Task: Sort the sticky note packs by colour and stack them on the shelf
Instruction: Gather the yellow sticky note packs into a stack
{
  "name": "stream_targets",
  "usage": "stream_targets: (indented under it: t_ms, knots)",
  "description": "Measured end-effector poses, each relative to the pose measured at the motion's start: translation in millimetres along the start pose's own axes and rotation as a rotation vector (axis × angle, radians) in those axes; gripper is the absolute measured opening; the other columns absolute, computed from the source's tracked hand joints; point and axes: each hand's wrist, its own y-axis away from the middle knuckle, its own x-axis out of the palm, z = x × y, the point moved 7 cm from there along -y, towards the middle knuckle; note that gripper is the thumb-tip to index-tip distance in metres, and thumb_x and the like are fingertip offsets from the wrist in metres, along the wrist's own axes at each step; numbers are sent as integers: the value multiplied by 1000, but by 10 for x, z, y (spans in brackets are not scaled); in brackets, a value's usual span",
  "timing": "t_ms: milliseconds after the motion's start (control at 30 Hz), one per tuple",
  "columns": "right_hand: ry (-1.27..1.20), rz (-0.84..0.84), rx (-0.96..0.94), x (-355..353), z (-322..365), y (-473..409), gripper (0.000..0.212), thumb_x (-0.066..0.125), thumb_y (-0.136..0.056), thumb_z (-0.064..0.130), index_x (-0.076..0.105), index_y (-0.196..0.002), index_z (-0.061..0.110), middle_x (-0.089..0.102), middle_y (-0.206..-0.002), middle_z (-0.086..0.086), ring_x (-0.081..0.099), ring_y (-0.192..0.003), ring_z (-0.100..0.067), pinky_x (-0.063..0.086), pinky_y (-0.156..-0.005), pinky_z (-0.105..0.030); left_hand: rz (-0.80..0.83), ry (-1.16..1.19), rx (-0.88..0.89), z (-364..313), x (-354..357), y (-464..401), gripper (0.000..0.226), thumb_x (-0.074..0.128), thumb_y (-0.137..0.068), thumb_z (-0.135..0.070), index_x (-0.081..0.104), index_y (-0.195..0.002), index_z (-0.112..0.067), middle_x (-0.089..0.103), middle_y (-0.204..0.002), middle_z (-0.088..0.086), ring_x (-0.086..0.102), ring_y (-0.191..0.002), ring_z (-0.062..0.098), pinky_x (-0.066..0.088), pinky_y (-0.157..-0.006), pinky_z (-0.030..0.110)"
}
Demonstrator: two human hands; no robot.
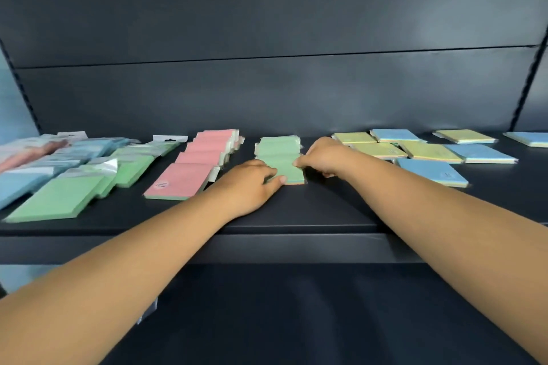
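Note:
On the dark shelf (311,207) a row of green sticky note packs (278,147) runs back from the front. Both hands are on the nearest green pack (289,170). My left hand (252,184) holds its left edge, thumb along the front. My right hand (321,157) pinches its right edge. A row of pink packs (204,157) lies just left of it. Yellow packs (379,149) and blue packs (430,170) lie scattered on the right.
At the far left lies a jumble of larger green pads (59,198), blue pads (17,184) and wrapped packs with hang tabs (170,138). The shelf's back panel (267,92) rises behind. A lower shelf (281,314) lies below the front edge.

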Motion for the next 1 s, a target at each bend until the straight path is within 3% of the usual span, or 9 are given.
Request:
stream_targets:
  t_ms: [67, 133, 200, 300, 400, 533, 667, 833, 1000]
  knots:
    - [93, -18, -55, -51, -27, 36, 35, 58, -87, 33, 48, -63, 9, 45, -60, -6, 44, -53, -18, 33, -50, -24, 0, -12, -3, -1, -8, 8, 42, 35, -97, -40, 57, -122, -14, 50, -131, 2, 44, -123, 17, 34, -98, 26]
    - [238, -54, -102, -163, -110, 91, 36, 53, -90, 36, 63, -91, 1, 61, -90, -12, 56, -85, -25, 41, -71, -30, -3, -34, -15, 7, -11, -7, 41, 35, -97, -42, 57, -121, -16, 49, -131, 2, 43, -122, 18, 34, -97, 27]
    - [321, -121, -96, -368, -301, 144, 40, 49, -93, 36, 59, -118, 6, 54, -125, -11, 47, -118, -26, 37, -93, -31, -19, -64, -23, -25, -42, -27, 41, 35, -97, -44, 55, -121, -17, 48, -131, 2, 41, -124, 20, 33, -95, 27]
    - [379, -190, -6, -694, -766, 178, 47, 46, -94, 37, 45, -134, 13, 38, -145, -10, 33, -134, -27, 29, -106, -35, -62, -62, 17, -178, -118, -89, 41, 36, -96, -45, 54, -121, -17, 47, -134, 1, 39, -125, 20, 30, -95, 27]
    - [425, -183, 91, -912, -1246, 225, 56, 41, -95, 45, 33, -143, 17, 27, -152, -6, 21, -141, -25, 19, -113, -36, -30, 11, 87, -487, -112, -177, 39, 36, -95, -48, 55, -115, -20, 53, -125, -2, 45, -117, 17, 33, -90, 28]
    - [303, 30, 175, -940, -1683, 315, 61, 30, -95, 53, 24, -147, 22, 16, -157, 1, 14, -145, -20, 10, -117, -36, 44, 127, 102, -962, -4, -370, 39, 35, -96, -47, 57, -109, -18, 59, -110, -1, 52, -101, 18, 36, -81, 29]
    - [352, 75, 104, -970, -1803, 263, 63, 25, -95, 56, 18, -149, 25, 9, -158, 1, 7, -146, -20, 5, -116, -35, 78, 130, 50, -1289, 170, -751, 29, 33, -97, -44, 53, -99, -24, 55, -104, 2, 48, -96, 23, 35, -81, 29]
    - [446, 170, 31, -1084, -2096, 118, 65, 17, -95, 57, 6, -150, 25, -1, -159, -1, -4, -146, -19, -2, -117, -36, 145, 57, -102, -1484, 512, -1211, 50, 28, -99, -43, 37, -139, -14, 38, -146, 10, 37, -132, 28, 32, -99, 30]
    - [492, 194, 71, -1398, -2621, -43, 68, 13, -92, 62, 5, -150, 28, -3, -159, 0, -8, -146, -20, -3, -118, -41, 212, 18, -202, -1622, 766, -1439, 55, 26, -99, -46, 27, -146, -19, 24, -153, 12, 25, -139, 28, 24, -108, 33]
